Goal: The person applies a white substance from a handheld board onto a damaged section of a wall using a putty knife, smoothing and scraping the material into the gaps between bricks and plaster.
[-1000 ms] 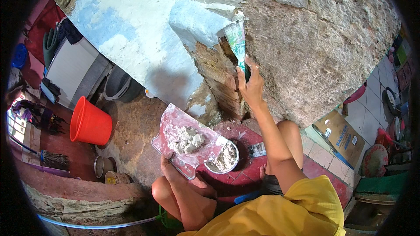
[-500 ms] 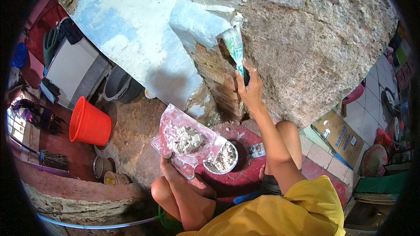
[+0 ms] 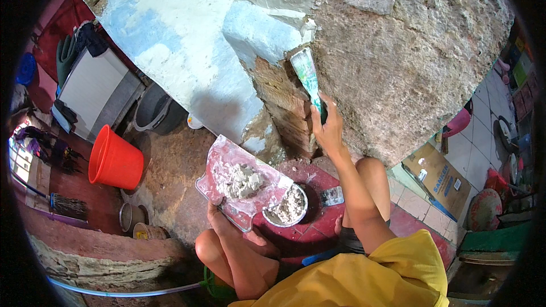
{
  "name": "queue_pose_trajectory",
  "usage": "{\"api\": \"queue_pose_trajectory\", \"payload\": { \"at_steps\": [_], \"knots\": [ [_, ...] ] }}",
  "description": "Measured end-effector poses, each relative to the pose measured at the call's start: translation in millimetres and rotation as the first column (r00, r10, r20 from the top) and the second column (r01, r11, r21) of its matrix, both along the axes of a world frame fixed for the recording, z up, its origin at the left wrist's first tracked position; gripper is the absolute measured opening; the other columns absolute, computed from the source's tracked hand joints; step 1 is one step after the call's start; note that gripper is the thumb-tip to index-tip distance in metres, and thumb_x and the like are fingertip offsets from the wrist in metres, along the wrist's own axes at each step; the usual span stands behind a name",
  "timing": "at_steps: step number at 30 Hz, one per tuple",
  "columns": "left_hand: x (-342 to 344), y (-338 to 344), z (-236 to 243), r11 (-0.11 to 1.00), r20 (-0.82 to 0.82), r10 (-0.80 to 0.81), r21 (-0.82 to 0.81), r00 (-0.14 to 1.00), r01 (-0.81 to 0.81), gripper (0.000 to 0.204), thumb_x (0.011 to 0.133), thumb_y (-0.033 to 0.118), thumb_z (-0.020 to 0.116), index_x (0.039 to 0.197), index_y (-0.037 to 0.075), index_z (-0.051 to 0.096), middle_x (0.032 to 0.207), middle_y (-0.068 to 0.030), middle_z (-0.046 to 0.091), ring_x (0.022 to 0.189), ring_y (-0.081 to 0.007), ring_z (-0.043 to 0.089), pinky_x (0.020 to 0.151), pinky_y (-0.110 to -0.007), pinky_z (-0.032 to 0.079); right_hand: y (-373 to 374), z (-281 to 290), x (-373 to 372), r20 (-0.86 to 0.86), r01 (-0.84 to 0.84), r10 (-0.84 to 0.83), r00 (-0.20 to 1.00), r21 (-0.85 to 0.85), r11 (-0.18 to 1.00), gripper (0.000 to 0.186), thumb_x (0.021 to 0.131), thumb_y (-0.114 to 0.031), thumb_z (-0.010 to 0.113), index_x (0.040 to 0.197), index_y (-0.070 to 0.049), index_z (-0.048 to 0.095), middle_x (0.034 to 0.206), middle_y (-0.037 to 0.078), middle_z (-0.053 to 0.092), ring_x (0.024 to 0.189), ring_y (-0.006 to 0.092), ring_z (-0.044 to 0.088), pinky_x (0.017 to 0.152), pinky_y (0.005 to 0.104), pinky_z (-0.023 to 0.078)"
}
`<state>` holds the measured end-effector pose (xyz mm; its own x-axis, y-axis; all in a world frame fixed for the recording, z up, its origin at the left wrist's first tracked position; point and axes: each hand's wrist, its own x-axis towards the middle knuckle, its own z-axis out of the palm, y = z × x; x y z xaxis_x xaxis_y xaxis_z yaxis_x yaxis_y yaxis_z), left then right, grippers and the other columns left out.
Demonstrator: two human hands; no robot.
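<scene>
My right hand point(image 3: 329, 128) is closed around the green handle of a putty knife point(image 3: 306, 74), whose wide, plaster-smeared blade points up at the corner of a wall. That blade lies by the lower edge of a light-blue painted ledge point(image 3: 261, 31), over bare brown masonry point(image 3: 287, 108); whether it touches cannot be made out. In my left hand point(image 3: 222, 219) is the near left edge of a pinkish, plaster-stained board point(image 3: 219, 156), with a lump of wet grey-white plaster point(image 3: 243, 183) on top. Beside the board's right end sits a round bowl point(image 3: 306, 211) of crumbly plaster.
A second scraper point(image 3: 333, 196) lies on the red tiles right of the bowl. Rough bare wall point(image 3: 409, 62) spreads to the right. Leftward stand a red bucket point(image 3: 116, 159), a dark tub point(image 3: 156, 111) and small pots point(image 3: 133, 217). Flattened cardboard point(image 3: 438, 179) lies at right.
My right hand has drawn the putty knife slightly down toward me, so its blade sits lower, below the ledge's corner. The left hand and board stay nearly where they were.
</scene>
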<state>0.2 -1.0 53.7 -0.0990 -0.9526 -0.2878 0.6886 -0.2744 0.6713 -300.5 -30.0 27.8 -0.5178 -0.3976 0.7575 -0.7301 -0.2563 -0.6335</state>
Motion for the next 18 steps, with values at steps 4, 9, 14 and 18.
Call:
{"api": "queue_pose_trajectory", "payload": {
  "at_steps": [4, 9, 14, 18],
  "knots": [
    [0.8, -2.4, -3.8, 1.0, -0.011, -0.007, -0.018, 1.0, 0.007, 0.038, 0.084, 0.021, 0.047, 0.113, -0.003, 0.052, 0.109, -0.0145, 0.059, 0.097, -0.0277, 0.058, 0.088, -0.041, 0.046, 19.6, -21.2, 12.0, -0.008, 0.125, -0.126, 0.992, -0.08, 0.989, 0.032, 0.083, -0.014, 0.057, 0.109, 0.001, 0.048, 0.095, 0.022, 0.059, 0.082, 0.0319, 0.06, 0.074, 0.0381, 0.047],
    [7.5, -2.6, -9.1, 0.999, 0.015, -0.024, 0.045, 1.0, 0.024, 0.038, 0.086, 0.021, 0.046, 0.115, -0.004, 0.051, 0.11, -0.0159, 0.058, 0.098, -0.0285, 0.058, 0.089, -0.042, 0.046, 69.2, -7.5, 46.8, 0.062, -0.187, 0.185, 0.981, 0.028, 0.982, 0.033, 0.08, -0.014, 0.061, 0.109, -0.001, 0.052, 0.081, 0.015, 0.061, 0.067, 0.0278, 0.06, 0.061, 0.0332, 0.048],
    [5.5, -0.9, -8.5, 0.989, -0.051, -0.146, 0.03, 0.988, 0.148, 0.042, 0.086, 0.021, 0.044, 0.119, -0.004, 0.047, 0.115, -0.0175, 0.055, 0.101, -0.0306, 0.056, 0.09, -0.044, 0.045, 100.9, 10.3, 52.7, -0.11, -0.504, 0.564, 0.818, 0.337, 0.796, 0.042, 0.072, -0.005, 0.064, 0.113, -0.012, 0.059, 0.082, 0.011, 0.058, 0.064, 0.0274, 0.058, 0.055, 0.0333, 0.047],
    [5.7, 5.0, -0.2, 0.979, -0.159, -0.199, 0.001, 0.967, 0.202, 0.044, 0.086, 0.023, 0.044, 0.121, -0.004, 0.046, 0.117, -0.0184, 0.053, 0.104, -0.0317, 0.055, 0.092, -0.044, 0.043, 107.9, 12.2, 45.5, -0.135, -0.605, 0.683, 0.718, 0.366, 0.708, 0.045, 0.072, -0.004, 0.064, 0.116, -0.015, 0.059, 0.072, 0.008, 0.048, 0.058, 0.0248, 0.05, 0.049, 0.0337, 0.041]
  ]
}}
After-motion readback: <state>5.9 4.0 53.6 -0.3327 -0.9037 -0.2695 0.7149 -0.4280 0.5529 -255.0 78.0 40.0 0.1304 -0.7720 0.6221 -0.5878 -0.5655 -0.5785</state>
